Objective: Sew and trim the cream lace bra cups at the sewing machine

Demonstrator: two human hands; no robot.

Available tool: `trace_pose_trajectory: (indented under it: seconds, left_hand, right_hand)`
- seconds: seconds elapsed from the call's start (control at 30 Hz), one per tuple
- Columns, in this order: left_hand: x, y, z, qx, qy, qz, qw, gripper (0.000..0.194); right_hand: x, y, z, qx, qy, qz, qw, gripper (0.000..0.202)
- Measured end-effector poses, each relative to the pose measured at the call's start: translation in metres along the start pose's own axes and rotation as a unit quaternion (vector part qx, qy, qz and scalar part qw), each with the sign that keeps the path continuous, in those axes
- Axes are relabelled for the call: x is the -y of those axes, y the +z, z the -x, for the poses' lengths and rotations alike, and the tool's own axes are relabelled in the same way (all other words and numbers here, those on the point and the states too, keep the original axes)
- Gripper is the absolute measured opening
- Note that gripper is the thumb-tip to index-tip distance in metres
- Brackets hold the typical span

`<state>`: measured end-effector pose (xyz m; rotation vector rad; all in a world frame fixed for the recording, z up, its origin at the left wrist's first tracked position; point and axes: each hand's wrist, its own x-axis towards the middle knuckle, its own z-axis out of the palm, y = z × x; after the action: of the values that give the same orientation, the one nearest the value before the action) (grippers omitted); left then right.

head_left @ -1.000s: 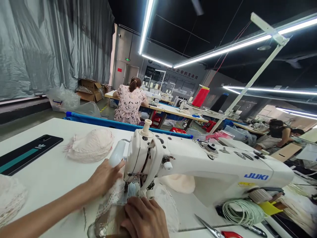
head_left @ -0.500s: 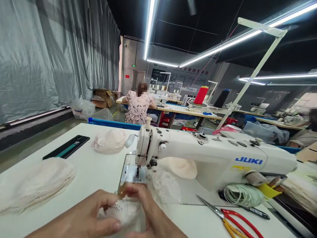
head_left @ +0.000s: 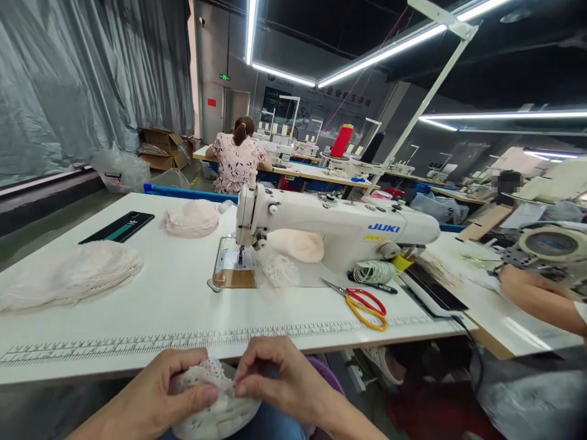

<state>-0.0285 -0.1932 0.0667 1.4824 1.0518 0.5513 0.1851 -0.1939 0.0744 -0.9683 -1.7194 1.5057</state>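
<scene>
A white lace fabric piece (head_left: 215,409) is held between my two hands, below the table's front edge and over my lap. My left hand (head_left: 178,388) pinches its left side between thumb and fingers. On the other side, my right hand (head_left: 275,379) grips the edge of the lace with thumb and fingertips. Beyond them on the table stands a white JUKI sewing machine (head_left: 339,226). Another lace piece (head_left: 280,270) lies beside its needle plate, and a cream rounded fabric piece (head_left: 298,245) sits under the machine's arm.
Stacked lace pieces (head_left: 82,272) lie on the left, with a smaller pile (head_left: 192,217) and a black phone-like box (head_left: 120,227) behind. Scissors (head_left: 362,302), coiled pale cord (head_left: 373,272) and a black pen lie right. A co-worker's arm (head_left: 536,299) is at the neighbouring machine.
My hands have drawn back from the needle area to below the table's front edge, carrying the lace piece. The view has tilted down and shows more of the right side.
</scene>
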Motion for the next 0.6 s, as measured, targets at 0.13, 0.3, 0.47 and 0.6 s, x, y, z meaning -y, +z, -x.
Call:
trace_pose_trajectory:
  seconds: [0.13, 0.3, 0.47, 0.6]
  left_hand:
    - [0.024, 0.013, 0.023, -0.051, 0.163, -0.178, 0.969, 0.022]
    - [0.052, 0.023, 0.042, -0.084, 0.368, -0.307, 0.874, 0.036]
    - [0.060, 0.030, 0.045, -0.075, 0.384, -0.376, 0.840, 0.031]
    - [0.060, 0.034, 0.042, -0.069, 0.376, -0.408, 0.829, 0.031]
  right_hand:
    - [-0.009, 0.002, 0.032, 0.045, -0.067, 0.035, 0.996, 0.033]
    - [-0.041, 0.019, 0.048, -0.064, -0.018, 0.029, 0.997, 0.031]
    - [-0.050, 0.032, 0.046, -0.050, -0.086, 0.151, 0.983, 0.033]
    - [-0.051, 0.034, 0.045, -0.004, -0.076, 0.190, 0.979, 0.025]
